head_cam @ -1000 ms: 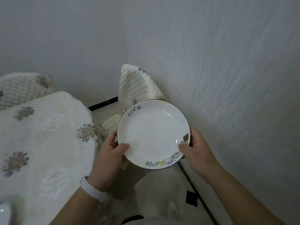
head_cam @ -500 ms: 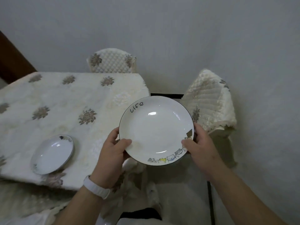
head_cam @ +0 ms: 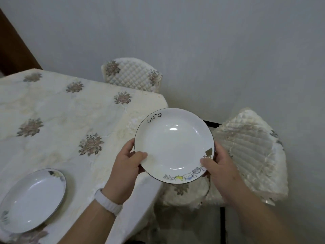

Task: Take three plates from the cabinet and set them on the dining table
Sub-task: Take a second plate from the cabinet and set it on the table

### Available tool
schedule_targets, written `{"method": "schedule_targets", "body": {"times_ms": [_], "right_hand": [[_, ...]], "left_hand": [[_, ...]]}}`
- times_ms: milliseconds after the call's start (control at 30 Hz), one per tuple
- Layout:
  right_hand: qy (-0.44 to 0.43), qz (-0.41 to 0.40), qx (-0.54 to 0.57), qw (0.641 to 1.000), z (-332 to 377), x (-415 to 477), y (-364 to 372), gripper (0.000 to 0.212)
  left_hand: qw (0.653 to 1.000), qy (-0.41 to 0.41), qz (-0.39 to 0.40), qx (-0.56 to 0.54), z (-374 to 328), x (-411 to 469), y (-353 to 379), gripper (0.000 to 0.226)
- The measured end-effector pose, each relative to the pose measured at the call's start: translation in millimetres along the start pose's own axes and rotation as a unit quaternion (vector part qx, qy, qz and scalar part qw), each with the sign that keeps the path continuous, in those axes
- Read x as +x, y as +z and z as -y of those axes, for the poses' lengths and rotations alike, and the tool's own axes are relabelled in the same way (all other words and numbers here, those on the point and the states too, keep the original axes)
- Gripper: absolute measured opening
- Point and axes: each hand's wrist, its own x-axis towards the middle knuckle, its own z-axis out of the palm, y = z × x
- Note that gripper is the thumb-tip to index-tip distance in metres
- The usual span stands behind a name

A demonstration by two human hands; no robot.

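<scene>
I hold a white plate (head_cam: 173, 143) with a dark rim, the word "life" and small cartoon cats, in both hands, level above the table's right corner. My left hand (head_cam: 125, 166) grips its left edge, thumb on the rim; a white band is on that wrist. My right hand (head_cam: 219, 169) grips its right edge. A second white plate (head_cam: 30, 199) with a flower motif lies on the dining table (head_cam: 61, 120) near the front left. The table wears a cream cloth with brown flowers.
A quilted, cream-covered chair (head_cam: 131, 75) stands at the table's far side against the grey wall. Another covered chair (head_cam: 246, 155) stands at the right end, just beside the held plate. A dark wooden panel (head_cam: 12, 44) is at the far left.
My view has swung left, bringing the table and the plate on it into sight. The held plate now hangs over the table's right corner, with both hands gripping as before.
</scene>
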Motion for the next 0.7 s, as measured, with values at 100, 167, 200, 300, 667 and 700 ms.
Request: {"method": "schedule_targets", "body": {"times_ms": [100, 167, 200, 300, 667, 700], "right_hand": [[-0.017, 0.014, -0.019, 1.0, 9, 35, 16, 0.051], [-0.013, 0.022, -0.02, 0.999, 12, 56, 27, 0.056], [-0.01, 0.026, -0.019, 0.999, 13, 66, 32, 0.055], [-0.009, 0.036, -0.023, 0.999, 19, 95, 46, 0.05], [0.005, 0.125, -0.025, 0.992, 28, 206, 82, 0.043], [0.009, 0.134, -0.024, 0.991, 27, 218, 84, 0.043]], "left_hand": [[1.0, 0.007, -0.015, 0.006, -12, 32, -13, 0.042], [0.999, 0.01, -0.03, 0.01, -19, 48, -21, 0.04], [0.999, 0.011, -0.035, 0.01, -23, 55, -24, 0.04], [0.999, 0.018, -0.05, 0.007, -34, 75, -32, 0.042], [0.99, 0.004, -0.143, -0.001, -43, 151, -48, 0.042], [0.989, 0.0, -0.15, 0.001, -42, 160, -48, 0.042]]}}
